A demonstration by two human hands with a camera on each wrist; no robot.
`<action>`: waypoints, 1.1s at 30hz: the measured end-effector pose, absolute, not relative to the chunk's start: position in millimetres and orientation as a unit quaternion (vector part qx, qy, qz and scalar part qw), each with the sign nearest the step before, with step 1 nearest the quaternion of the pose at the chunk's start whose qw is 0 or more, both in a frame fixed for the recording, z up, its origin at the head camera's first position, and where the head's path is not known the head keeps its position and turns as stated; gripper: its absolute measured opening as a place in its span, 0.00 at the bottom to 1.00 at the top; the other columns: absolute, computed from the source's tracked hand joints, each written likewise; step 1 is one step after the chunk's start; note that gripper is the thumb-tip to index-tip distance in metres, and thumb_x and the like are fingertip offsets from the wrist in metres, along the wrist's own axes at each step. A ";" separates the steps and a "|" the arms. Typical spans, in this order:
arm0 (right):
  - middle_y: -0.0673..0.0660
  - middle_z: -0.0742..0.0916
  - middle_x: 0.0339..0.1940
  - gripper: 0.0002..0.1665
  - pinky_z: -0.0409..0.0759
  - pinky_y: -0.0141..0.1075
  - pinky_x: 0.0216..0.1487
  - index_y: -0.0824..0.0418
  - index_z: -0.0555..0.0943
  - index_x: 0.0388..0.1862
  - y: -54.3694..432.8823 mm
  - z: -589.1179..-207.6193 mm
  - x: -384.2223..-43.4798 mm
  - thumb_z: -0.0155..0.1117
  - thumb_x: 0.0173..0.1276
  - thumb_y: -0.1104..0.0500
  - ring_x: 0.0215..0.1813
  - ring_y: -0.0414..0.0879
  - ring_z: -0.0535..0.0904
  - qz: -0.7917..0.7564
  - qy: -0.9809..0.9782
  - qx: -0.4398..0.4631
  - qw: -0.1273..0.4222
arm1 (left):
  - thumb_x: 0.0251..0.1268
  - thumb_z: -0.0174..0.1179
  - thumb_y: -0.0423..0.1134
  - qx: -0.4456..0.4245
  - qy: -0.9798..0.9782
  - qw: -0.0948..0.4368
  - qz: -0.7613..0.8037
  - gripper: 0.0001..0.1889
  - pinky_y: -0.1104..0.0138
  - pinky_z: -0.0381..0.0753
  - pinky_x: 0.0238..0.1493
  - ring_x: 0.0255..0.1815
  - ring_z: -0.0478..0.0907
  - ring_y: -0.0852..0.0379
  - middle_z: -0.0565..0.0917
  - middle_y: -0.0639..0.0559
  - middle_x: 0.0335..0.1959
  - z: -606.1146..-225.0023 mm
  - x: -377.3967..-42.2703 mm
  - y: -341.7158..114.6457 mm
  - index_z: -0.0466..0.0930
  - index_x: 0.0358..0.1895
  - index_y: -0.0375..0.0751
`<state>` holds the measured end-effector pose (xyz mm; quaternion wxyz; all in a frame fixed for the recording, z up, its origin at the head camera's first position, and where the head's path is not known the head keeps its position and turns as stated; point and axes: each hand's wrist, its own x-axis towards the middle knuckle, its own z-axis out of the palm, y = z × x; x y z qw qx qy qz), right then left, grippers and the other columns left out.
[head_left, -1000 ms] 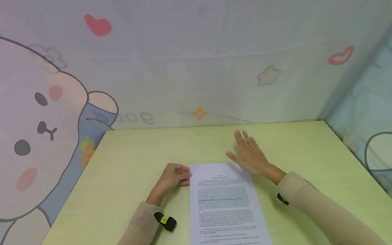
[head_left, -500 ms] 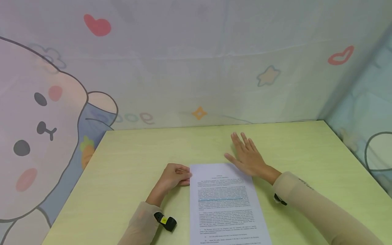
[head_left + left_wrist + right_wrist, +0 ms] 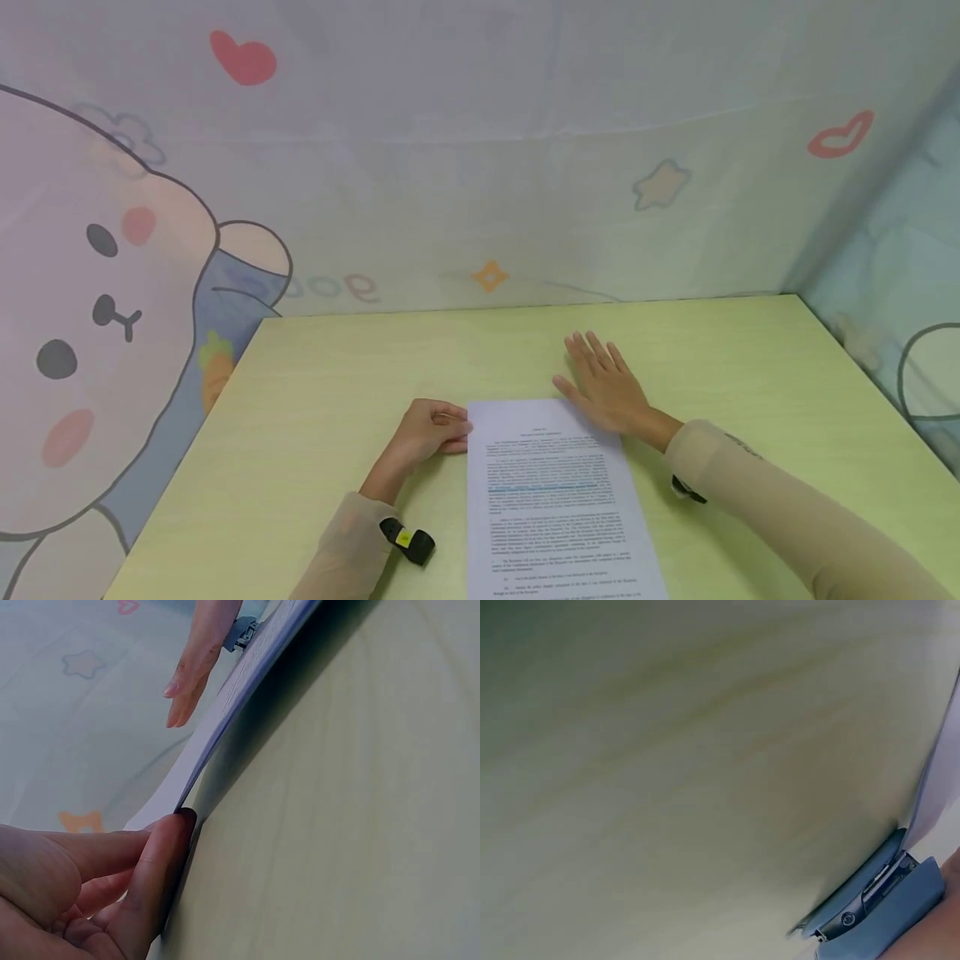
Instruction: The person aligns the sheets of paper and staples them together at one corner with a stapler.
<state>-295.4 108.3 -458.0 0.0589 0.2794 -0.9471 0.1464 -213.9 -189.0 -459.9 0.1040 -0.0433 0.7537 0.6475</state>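
A printed paper document [image 3: 551,508] with a blue highlighted line lies in front of the person. My left hand [image 3: 427,433] pinches its left edge near the top corner; in the left wrist view, the thumb and a finger [image 3: 161,862] meet at the edge, and the paper bows up from the table. At the top right corner, my right hand [image 3: 611,392] lies palm down with fingers straight. Beneath that palm is a blue-grey stapler [image 3: 877,892], hidden in the head view; the right wrist view shows the paper's edge entering its mouth.
The pale wood-look table [image 3: 315,392] reaches back to a printed cloth backdrop [image 3: 450,167]. More cloth hangs along the right side [image 3: 900,275]. A black strap with a yellow label [image 3: 405,540] hangs at the left wrist.
My right hand has come slightly lower and nearer, and its fingers have drawn a little closer together. My left hand keeps its pinch on the document's edge.
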 end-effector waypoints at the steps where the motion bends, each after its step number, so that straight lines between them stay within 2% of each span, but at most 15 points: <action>1: 0.66 0.55 0.80 0.45 0.38 0.55 0.79 0.68 0.50 0.80 107.7 -458.8 -295.4 0.37 0.80 0.37 0.80 0.61 0.44 0.140 -0.948 0.279 0.060 | 0.64 0.63 0.23 -0.044 0.753 0.104 0.648 0.11 0.63 0.88 0.35 0.27 0.83 0.56 0.85 0.40 0.32 -460.1 -214.1 -189.1 0.80 0.48 0.22; 11: 0.68 0.56 0.80 0.43 0.37 0.56 0.79 0.68 0.50 0.80 109.1 -468.1 -298.7 0.35 0.81 0.38 0.80 0.62 0.45 0.111 -0.951 0.274 0.088 | 0.64 0.63 0.22 -0.044 0.751 0.100 0.651 0.10 0.64 0.88 0.34 0.27 0.83 0.56 0.85 0.38 0.33 -458.2 -215.4 -184.7 0.81 0.47 0.22; 20: 0.65 0.53 0.81 0.43 0.30 0.53 0.78 0.65 0.46 0.81 103.7 -464.5 -296.3 0.30 0.81 0.37 0.81 0.60 0.42 0.119 -0.956 0.262 0.054 | 0.64 0.63 0.23 -0.052 0.752 0.094 0.651 0.10 0.64 0.88 0.34 0.27 0.84 0.55 0.86 0.39 0.33 -457.5 -210.5 -186.0 0.81 0.47 0.22; 28: 0.65 0.53 0.81 0.41 0.26 0.54 0.78 0.63 0.46 0.82 100.8 -463.7 -297.5 0.31 0.82 0.38 0.81 0.61 0.41 0.115 -0.956 0.263 0.055 | 0.64 0.63 0.22 -0.051 0.758 0.093 0.643 0.10 0.64 0.88 0.34 0.28 0.85 0.55 0.86 0.39 0.33 -456.2 -211.2 -187.6 0.81 0.47 0.22; 33: 0.66 0.54 0.80 0.41 0.28 0.57 0.77 0.61 0.48 0.82 103.2 -469.2 -294.8 0.31 0.82 0.38 0.80 0.63 0.42 0.098 -0.958 0.264 0.059 | 0.64 0.62 0.22 -0.054 0.758 0.105 0.641 0.10 0.64 0.88 0.33 0.27 0.84 0.55 0.86 0.41 0.31 -456.9 -212.0 -185.0 0.80 0.47 0.21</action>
